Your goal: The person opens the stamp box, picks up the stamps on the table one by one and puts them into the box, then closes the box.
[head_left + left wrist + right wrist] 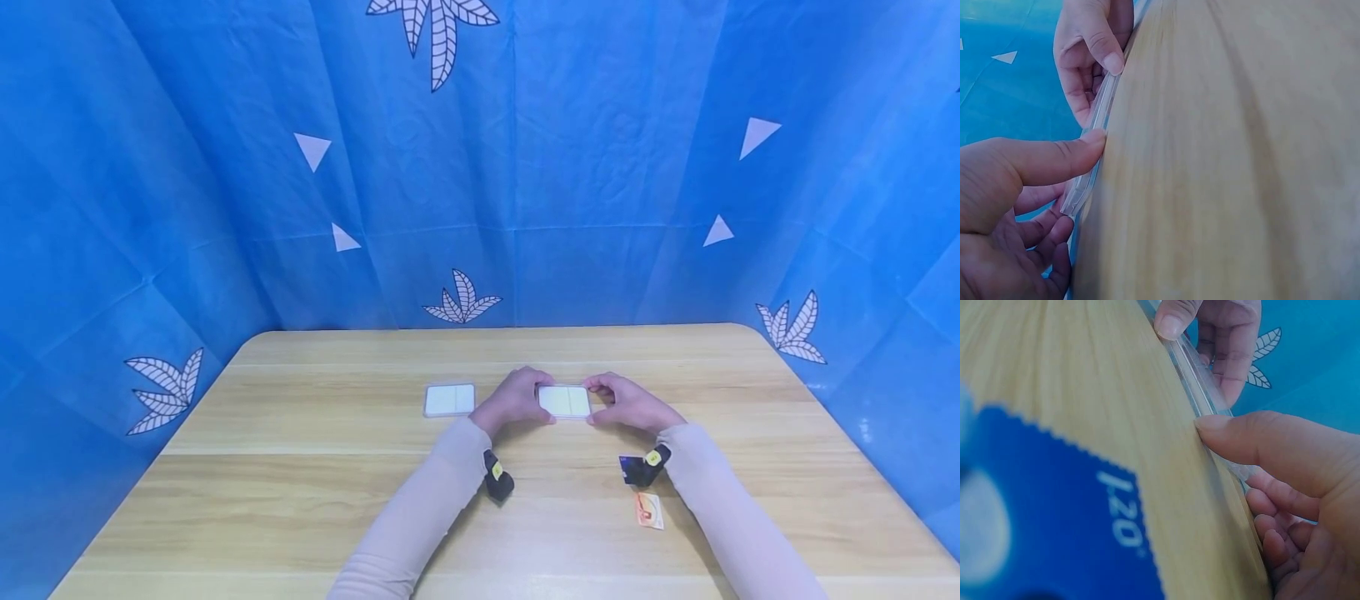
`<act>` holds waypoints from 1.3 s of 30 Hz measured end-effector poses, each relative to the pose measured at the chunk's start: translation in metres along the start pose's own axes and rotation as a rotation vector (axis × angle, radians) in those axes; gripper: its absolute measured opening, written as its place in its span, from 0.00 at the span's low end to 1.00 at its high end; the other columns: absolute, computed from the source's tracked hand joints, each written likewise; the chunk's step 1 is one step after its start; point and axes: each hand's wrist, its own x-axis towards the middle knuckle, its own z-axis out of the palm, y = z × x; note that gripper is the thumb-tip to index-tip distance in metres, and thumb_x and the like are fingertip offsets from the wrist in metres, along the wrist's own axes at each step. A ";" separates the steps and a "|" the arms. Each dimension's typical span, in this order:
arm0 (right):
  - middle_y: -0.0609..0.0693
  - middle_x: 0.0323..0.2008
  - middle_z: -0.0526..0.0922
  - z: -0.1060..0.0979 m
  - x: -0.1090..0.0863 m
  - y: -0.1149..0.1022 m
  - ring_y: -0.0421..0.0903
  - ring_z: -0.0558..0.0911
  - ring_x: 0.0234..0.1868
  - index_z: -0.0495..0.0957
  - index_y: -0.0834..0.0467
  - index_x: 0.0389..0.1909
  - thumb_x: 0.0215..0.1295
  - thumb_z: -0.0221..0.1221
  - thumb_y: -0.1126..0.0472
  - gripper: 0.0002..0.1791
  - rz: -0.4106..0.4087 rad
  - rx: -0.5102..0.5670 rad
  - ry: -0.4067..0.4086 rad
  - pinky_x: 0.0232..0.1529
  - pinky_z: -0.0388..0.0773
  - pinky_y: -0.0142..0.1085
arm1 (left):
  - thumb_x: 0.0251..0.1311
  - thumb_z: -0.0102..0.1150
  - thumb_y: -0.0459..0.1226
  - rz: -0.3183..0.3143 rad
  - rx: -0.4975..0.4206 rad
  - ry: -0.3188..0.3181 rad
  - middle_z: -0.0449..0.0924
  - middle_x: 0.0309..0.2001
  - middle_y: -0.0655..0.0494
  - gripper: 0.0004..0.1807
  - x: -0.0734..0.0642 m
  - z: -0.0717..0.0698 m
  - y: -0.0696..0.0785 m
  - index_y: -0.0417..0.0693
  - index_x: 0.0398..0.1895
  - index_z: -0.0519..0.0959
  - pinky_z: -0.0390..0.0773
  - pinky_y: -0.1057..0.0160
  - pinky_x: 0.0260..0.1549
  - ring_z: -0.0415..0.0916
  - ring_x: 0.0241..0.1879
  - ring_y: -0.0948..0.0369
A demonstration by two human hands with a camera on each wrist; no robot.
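Note:
A flat clear plastic case (564, 401) with a white inside, divided by a thin line, lies between the two hands near the middle of the table. My left hand (519, 398) pinches its left end, thumb along the near edge and fingers at the far side. At the other end my right hand (630, 404) grips the case the same way. In both wrist views the case shows edge-on, as a thin transparent slab. Close to the right wrist lies a blue postage stamp (1085, 506) with a perforated edge and "1.20" printed on it, partly hidden in the head view.
Left of the hands lies a similar clear case (450, 401) with a white inside. An orange and white stamp (649, 510) lies nearer the front, below the right wrist. Blue patterned curtains (585, 167) enclose the wooden table (300, 500) at the back and sides.

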 end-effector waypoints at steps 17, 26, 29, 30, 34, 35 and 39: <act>0.62 0.53 0.72 0.002 0.001 0.001 0.58 0.71 0.54 0.68 0.69 0.56 0.49 0.69 0.64 0.33 -0.013 -0.012 0.013 0.59 0.69 0.52 | 0.32 0.79 0.36 -0.002 0.061 0.036 0.78 0.45 0.56 0.32 0.001 0.000 0.001 0.47 0.49 0.81 0.72 0.64 0.50 0.70 0.45 0.60; 0.60 0.53 0.72 0.004 0.003 0.000 0.57 0.70 0.55 0.69 0.68 0.55 0.47 0.69 0.64 0.33 0.012 -0.003 0.022 0.61 0.66 0.52 | 0.35 0.77 0.36 -0.004 0.082 -0.009 0.78 0.50 0.52 0.35 0.003 0.001 0.000 0.45 0.54 0.78 0.72 0.63 0.52 0.72 0.47 0.59; 0.60 0.53 0.72 0.004 0.003 0.002 0.57 0.70 0.56 0.69 0.67 0.54 0.46 0.70 0.65 0.32 0.013 0.008 0.021 0.62 0.66 0.53 | 0.36 0.77 0.37 -0.011 0.086 -0.015 0.78 0.51 0.52 0.35 0.003 0.001 0.001 0.45 0.55 0.78 0.72 0.62 0.52 0.72 0.47 0.58; 0.60 0.53 0.72 0.004 0.003 0.003 0.57 0.70 0.56 0.69 0.67 0.54 0.46 0.70 0.65 0.32 0.009 0.006 0.020 0.62 0.66 0.53 | 0.36 0.77 0.36 -0.011 0.084 -0.016 0.78 0.51 0.52 0.35 0.003 0.001 0.001 0.45 0.55 0.77 0.72 0.62 0.52 0.72 0.47 0.58; 0.60 0.53 0.72 0.003 0.003 0.005 0.57 0.70 0.55 0.70 0.67 0.54 0.47 0.70 0.64 0.32 -0.006 -0.008 0.019 0.62 0.65 0.53 | 0.35 0.77 0.36 -0.008 0.072 -0.023 0.79 0.52 0.51 0.36 0.003 0.001 0.001 0.44 0.55 0.77 0.73 0.62 0.51 0.73 0.47 0.58; 0.60 0.53 0.72 0.002 0.003 0.005 0.57 0.70 0.55 0.70 0.67 0.54 0.47 0.70 0.64 0.32 -0.009 -0.013 0.018 0.61 0.66 0.53 | 0.35 0.77 0.36 -0.007 0.068 -0.024 0.79 0.52 0.51 0.36 0.003 0.001 0.001 0.44 0.55 0.77 0.73 0.62 0.51 0.73 0.47 0.58; 0.59 0.52 0.72 0.002 0.003 0.005 0.56 0.70 0.54 0.70 0.66 0.53 0.46 0.70 0.63 0.32 -0.004 -0.017 0.022 0.61 0.66 0.52 | 0.35 0.77 0.35 -0.001 0.067 -0.027 0.79 0.51 0.51 0.36 0.003 0.000 0.001 0.43 0.55 0.77 0.74 0.62 0.50 0.73 0.46 0.59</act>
